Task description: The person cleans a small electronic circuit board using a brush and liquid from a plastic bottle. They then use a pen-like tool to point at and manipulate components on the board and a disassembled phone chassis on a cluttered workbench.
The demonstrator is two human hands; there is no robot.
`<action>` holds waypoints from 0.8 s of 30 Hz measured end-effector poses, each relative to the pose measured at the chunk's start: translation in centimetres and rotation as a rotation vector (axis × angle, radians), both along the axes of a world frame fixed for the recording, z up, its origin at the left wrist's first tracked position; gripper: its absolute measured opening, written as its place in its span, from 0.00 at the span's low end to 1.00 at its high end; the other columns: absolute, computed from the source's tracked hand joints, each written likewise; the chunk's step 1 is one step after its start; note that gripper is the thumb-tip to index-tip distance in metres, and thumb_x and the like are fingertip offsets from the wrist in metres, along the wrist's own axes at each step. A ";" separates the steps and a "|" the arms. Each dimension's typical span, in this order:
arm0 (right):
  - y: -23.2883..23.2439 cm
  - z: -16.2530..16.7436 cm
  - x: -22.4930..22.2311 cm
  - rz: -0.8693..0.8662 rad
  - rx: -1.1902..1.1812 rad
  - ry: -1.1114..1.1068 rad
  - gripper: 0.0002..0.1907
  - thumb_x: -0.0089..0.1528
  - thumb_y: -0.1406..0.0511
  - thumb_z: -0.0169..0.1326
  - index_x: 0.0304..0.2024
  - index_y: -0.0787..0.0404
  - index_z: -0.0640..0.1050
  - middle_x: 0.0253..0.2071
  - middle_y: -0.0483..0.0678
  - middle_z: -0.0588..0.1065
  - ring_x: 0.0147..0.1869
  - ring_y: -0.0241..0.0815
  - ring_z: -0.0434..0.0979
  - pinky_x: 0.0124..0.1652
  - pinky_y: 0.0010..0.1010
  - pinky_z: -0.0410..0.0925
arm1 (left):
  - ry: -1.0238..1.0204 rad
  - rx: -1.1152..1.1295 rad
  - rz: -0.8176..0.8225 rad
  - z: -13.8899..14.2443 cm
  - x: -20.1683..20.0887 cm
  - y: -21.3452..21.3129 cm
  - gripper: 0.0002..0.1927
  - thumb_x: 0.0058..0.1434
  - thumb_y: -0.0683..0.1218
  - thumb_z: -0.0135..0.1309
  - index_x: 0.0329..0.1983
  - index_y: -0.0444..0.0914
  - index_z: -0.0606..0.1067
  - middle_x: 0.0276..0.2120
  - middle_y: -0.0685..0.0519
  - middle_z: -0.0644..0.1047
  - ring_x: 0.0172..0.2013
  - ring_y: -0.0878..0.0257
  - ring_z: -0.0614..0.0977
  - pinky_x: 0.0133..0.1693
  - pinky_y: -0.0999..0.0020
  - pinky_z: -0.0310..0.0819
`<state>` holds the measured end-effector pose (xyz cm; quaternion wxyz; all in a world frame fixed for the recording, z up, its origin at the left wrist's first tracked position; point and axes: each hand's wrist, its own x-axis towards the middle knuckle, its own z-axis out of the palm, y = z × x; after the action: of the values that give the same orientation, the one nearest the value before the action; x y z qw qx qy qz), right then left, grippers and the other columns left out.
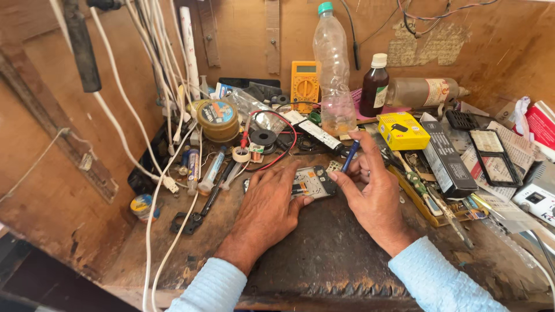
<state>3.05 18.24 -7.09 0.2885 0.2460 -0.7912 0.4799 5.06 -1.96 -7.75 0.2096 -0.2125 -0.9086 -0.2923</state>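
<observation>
An opened small phone [311, 181] with its circuit board showing lies on the dark wooden workbench [324, 254]. My left hand [267, 205] lies flat over its left side and holds it down. My right hand [370, 193] grips a thin blue-handled tool [350, 156] between thumb and fingers, its tip at the phone's upper right corner. Both forearms wear light blue sleeves.
Behind the phone stand a clear plastic bottle [334, 75], a brown bottle [374, 86], a yellow multimeter [305, 85] and a solder tin [217, 119]. A yellow box [403, 130], black box [446, 160] and screwdrivers [422, 190] crowd the right. White cables [167, 173] hang at left.
</observation>
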 end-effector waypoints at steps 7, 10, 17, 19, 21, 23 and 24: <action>0.0 -0.2 -0.2 -0.053 0.013 -0.009 0.36 0.60 0.75 0.61 0.69 0.57 0.64 0.28 0.42 0.69 0.31 0.29 0.69 0.32 0.23 0.68 | 0.057 -0.009 -0.004 0.0 -0.1 -0.1 0.34 0.61 0.51 0.60 0.65 0.30 0.64 0.58 0.38 0.74 0.60 0.44 0.72 0.61 0.49 0.58; 0.1 0.1 -0.4 -0.012 -0.010 -0.027 0.36 0.60 0.75 0.59 0.69 0.58 0.62 0.28 0.42 0.70 0.31 0.29 0.71 0.33 0.22 0.69 | 0.016 0.006 -0.002 0.7 0.1 -0.1 0.34 0.60 0.50 0.59 0.65 0.30 0.64 0.58 0.39 0.74 0.59 0.43 0.72 0.60 0.50 0.58; 0.4 -0.2 -1.2 0.040 -0.041 -0.081 0.38 0.59 0.76 0.59 0.69 0.58 0.61 0.27 0.44 0.72 0.32 0.30 0.72 0.34 0.23 0.69 | -0.082 0.021 -0.005 1.7 0.2 -0.2 0.36 0.60 0.50 0.60 0.67 0.31 0.62 0.57 0.38 0.74 0.59 0.45 0.72 0.61 0.50 0.57; 0.5 -0.4 -1.4 0.046 -0.031 -0.096 0.39 0.59 0.76 0.59 0.70 0.58 0.60 0.27 0.44 0.72 0.32 0.30 0.72 0.34 0.23 0.69 | -0.064 0.030 -0.005 1.7 0.2 -0.3 0.35 0.60 0.50 0.60 0.66 0.30 0.63 0.57 0.38 0.74 0.59 0.45 0.72 0.61 0.50 0.57; 0.5 -0.5 -1.4 0.060 -0.026 -0.108 0.39 0.58 0.77 0.58 0.70 0.57 0.60 0.28 0.43 0.72 0.33 0.30 0.72 0.34 0.22 0.70 | -0.109 0.030 -0.006 1.7 0.2 -0.3 0.36 0.60 0.50 0.60 0.67 0.31 0.62 0.57 0.38 0.74 0.60 0.46 0.71 0.61 0.50 0.56; 0.4 -0.3 -1.4 0.046 -0.037 -0.116 0.40 0.58 0.76 0.59 0.71 0.57 0.59 0.28 0.43 0.71 0.32 0.30 0.71 0.34 0.23 0.69 | -0.126 0.040 -0.011 1.8 0.2 -0.4 0.36 0.60 0.50 0.59 0.67 0.31 0.62 0.56 0.38 0.74 0.60 0.46 0.71 0.61 0.50 0.56; 0.3 -0.1 -1.4 0.038 -0.043 -0.115 0.41 0.58 0.76 0.59 0.71 0.57 0.59 0.27 0.43 0.70 0.31 0.30 0.70 0.33 0.23 0.69 | -0.122 0.046 -0.016 1.8 0.2 -0.5 0.36 0.60 0.49 0.59 0.67 0.31 0.62 0.56 0.38 0.74 0.60 0.47 0.72 0.61 0.50 0.56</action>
<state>1.68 18.54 -7.23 0.2387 0.2269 -0.7909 0.5157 5.27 -2.44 -5.94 0.1563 -0.1964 -0.9110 -0.3273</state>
